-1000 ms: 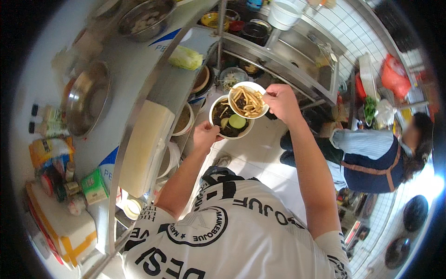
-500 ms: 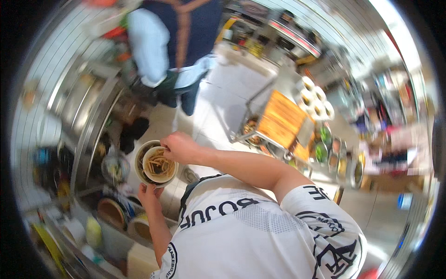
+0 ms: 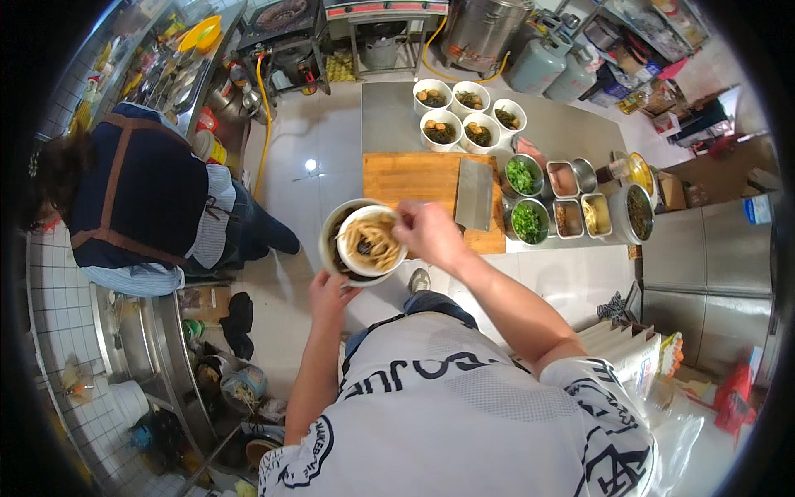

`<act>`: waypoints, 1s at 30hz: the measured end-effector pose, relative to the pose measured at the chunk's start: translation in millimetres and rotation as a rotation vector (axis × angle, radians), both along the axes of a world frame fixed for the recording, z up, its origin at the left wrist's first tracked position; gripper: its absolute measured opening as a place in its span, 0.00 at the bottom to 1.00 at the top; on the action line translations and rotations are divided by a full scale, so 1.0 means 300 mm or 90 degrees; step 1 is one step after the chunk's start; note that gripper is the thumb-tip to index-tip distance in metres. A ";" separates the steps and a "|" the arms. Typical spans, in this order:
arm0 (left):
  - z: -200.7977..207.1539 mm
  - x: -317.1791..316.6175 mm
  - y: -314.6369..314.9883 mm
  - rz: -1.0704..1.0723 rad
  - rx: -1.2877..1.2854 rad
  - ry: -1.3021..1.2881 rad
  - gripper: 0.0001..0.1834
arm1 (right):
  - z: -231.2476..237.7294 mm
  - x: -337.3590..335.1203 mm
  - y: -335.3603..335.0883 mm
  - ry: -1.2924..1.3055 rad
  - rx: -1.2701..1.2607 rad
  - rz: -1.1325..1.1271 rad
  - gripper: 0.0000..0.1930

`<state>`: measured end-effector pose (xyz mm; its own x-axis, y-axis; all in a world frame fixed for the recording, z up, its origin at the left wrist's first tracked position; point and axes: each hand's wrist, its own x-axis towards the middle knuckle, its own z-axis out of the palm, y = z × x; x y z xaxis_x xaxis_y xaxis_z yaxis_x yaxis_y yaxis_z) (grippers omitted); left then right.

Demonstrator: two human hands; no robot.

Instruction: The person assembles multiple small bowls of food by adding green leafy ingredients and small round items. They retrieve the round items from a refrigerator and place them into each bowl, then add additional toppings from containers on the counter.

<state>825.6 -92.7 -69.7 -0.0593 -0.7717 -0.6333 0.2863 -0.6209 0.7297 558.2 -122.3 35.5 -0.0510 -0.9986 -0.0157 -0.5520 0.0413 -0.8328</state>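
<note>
Left hand [image 3: 329, 297] clasping large bowl [image 3: 324, 240]; right hand [image 3: 432, 236] pinching small bowl [image 3: 354, 265].

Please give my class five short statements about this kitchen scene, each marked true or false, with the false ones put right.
1. The right hand grips the smaller bowl at its rim. True.
2. The left hand is empty. False: it holds the larger bowl.
3. Five white bowls stand on the metal table. True.
4. The cleaver lies on the floor. False: it lies on the wooden board.
5. Chopped greens are in two round metal containers. True.
</note>
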 end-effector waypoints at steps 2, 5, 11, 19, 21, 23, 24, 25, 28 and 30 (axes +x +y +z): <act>-0.026 -0.143 -0.061 -0.007 0.004 0.003 0.17 | -0.020 -0.131 -0.038 0.010 0.002 -0.027 0.08; -0.052 -0.287 -0.127 -0.026 0.019 -0.012 0.16 | -0.063 -0.275 -0.072 0.011 0.012 -0.069 0.07; -0.047 -0.367 -0.249 -0.130 0.057 -0.075 0.14 | -0.149 -0.425 -0.121 -0.039 0.006 -0.163 0.07; -0.049 -0.273 -0.400 -0.389 0.020 -0.116 0.14 | -0.318 -0.518 -0.163 -0.098 -0.001 -0.424 0.06; -0.040 -0.263 -0.427 -0.451 0.007 -0.147 0.14 | -0.386 -0.515 -0.198 -0.103 0.024 -0.477 0.06; -0.024 -0.256 -0.442 -0.487 0.004 -0.116 0.13 | -0.458 -0.496 -0.205 -0.166 0.086 -0.560 0.05; -0.016 -0.252 -0.457 -0.515 0.004 -0.129 0.13 | -0.493 -0.483 -0.209 -0.157 0.093 -0.580 0.06; -0.009 -0.250 -0.474 -0.538 0.017 -0.129 0.13 | -0.529 -0.469 -0.217 -0.155 0.112 -0.604 0.06; 0.003 -0.240 -0.513 -0.589 -0.003 -0.119 0.13 | -0.608 -0.434 -0.232 -0.164 0.156 -0.619 0.08; 0.000 -0.236 -0.528 -0.607 -0.032 -0.129 0.10 | -0.607 -0.416 -0.234 -0.200 0.202 -0.631 0.08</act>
